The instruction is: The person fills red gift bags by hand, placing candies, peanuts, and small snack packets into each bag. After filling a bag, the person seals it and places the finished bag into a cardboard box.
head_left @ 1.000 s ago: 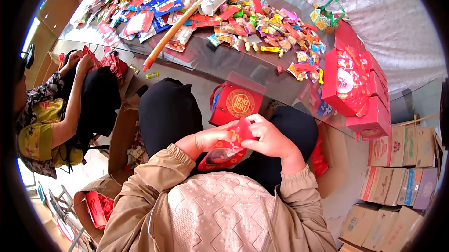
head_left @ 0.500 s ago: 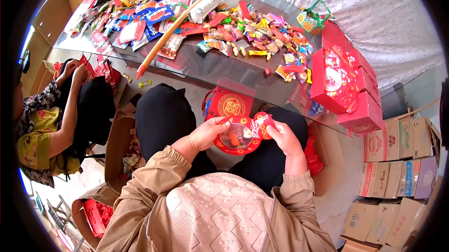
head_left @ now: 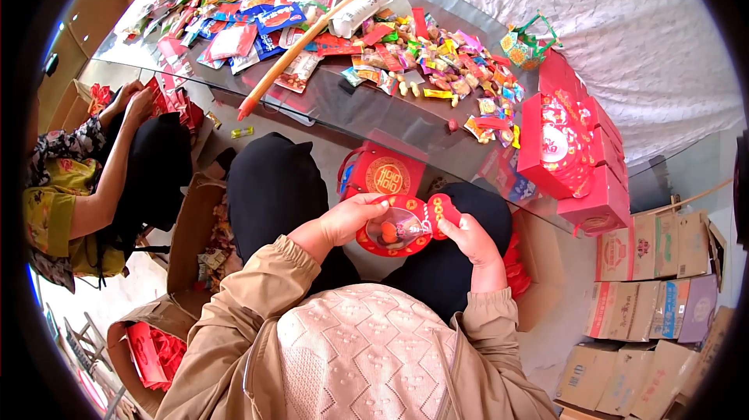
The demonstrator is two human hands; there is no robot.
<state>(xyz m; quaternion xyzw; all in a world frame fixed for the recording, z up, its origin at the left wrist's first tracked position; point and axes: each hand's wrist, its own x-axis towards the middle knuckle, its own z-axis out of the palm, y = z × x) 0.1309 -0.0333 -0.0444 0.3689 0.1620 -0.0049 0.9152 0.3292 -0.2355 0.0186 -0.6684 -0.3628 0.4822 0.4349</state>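
Over my lap is a red gourd-shaped candy pouch (head_left: 407,242) with a clear window, through which an orange item and other small sweets show. My left hand (head_left: 342,223) pinches the wide end at its upper left edge, thumb on top. At the narrow end, my right hand (head_left: 474,241) grips the pouch between thumb and fingers. The fingers underneath are mostly hidden. Just beyond the pouch, below the table edge, stands a red gift bag (head_left: 386,174) with a gold round emblem.
A glass table (head_left: 335,120) carries snack packets (head_left: 277,18), loose sweets (head_left: 460,69), an orange stick (head_left: 304,46) and red gift boxes (head_left: 597,202). At left, another person's hands (head_left: 136,100) handle red items. Cartons (head_left: 640,303) are stacked at right; an open carton (head_left: 195,241) holds sweets.
The view has shifted slightly, so the table's contents appear a little lower and further right. My right hand sits slightly lower at the pouch's narrow end; both hands keep hold of it.
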